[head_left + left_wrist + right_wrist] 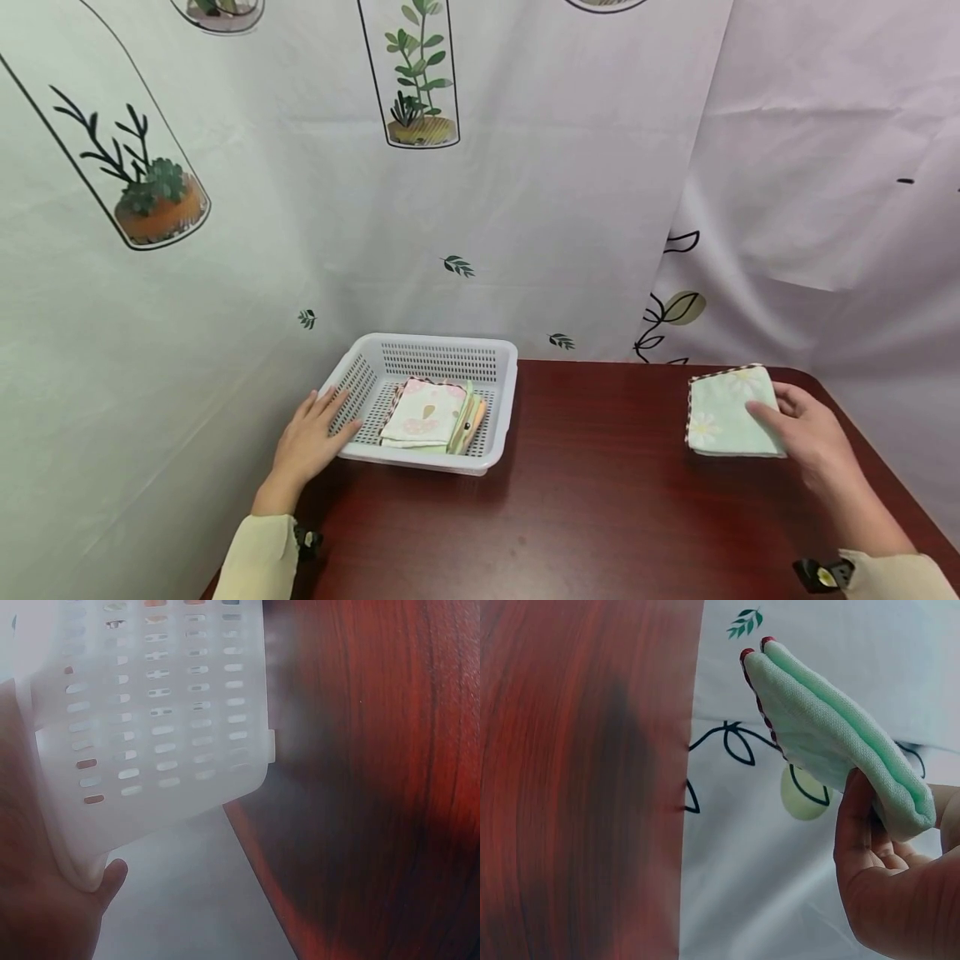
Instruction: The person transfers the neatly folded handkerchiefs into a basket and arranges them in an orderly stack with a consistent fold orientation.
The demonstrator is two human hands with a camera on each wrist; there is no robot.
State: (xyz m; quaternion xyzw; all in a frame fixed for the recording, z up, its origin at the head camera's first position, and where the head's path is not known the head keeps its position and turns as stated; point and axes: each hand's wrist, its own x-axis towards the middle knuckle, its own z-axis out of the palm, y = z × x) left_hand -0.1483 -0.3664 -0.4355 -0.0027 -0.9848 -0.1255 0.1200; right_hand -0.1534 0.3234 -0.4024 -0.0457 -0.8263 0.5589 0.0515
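My right hand [806, 425] pinches a folded pale green towel [731, 412] with daisy prints and a checked edging, thumb on its near face. Held above the right side of the table, the towel [832, 727] shows its thick folded layers in the right wrist view. Over at the left, my left hand [309, 440] rests with spread fingers on the left rim of a white plastic basket [435, 462]. The basket's slotted wall [150, 817] fills much of the left wrist view. Inside it lies a folded white towel [426, 412] with pink prints, beside green and orange cloths [468, 423].
The dark red wooden table [570, 500] runs between the basket and my right hand. A pale fabric backdrop [570, 192] with printed plants hangs behind it and along both sides. The basket stands near the table's back left corner.
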